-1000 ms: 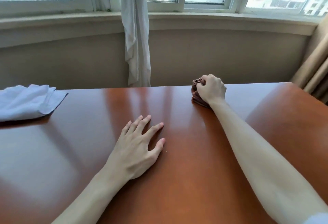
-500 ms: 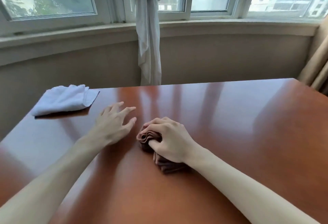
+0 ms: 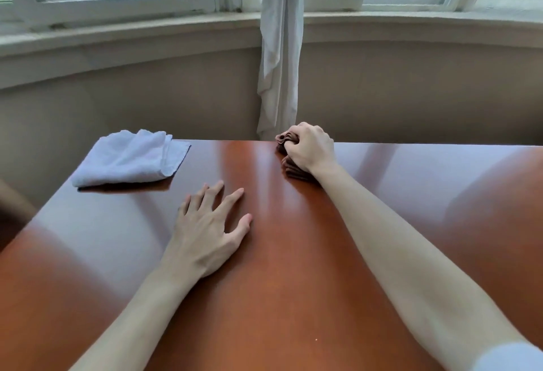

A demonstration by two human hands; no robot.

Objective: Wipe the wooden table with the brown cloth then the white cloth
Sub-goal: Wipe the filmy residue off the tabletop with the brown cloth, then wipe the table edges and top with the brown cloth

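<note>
- The right hand (image 3: 310,147) grips the bunched brown cloth (image 3: 289,165) at the far edge of the wooden tabletop (image 3: 293,282) — fingers curled over it, the cloth pressed down on the wood.
- The left hand (image 3: 207,234) lies flat on the tabletop, fingers spread wide, holding nothing.
- The white cloth (image 3: 129,159) sits loosely folded at the far left corner — well apart from both hands.
- A tied pale curtain (image 3: 279,56) hangs behind.

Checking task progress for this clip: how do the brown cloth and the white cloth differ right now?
The brown cloth is bunched under the gripping right hand at the table's far edge; the white cloth lies loosely folded, untouched, near the far left corner. The brown cloth is mostly hidden; the white cloth shows fully. Both rest on the table.
</note>
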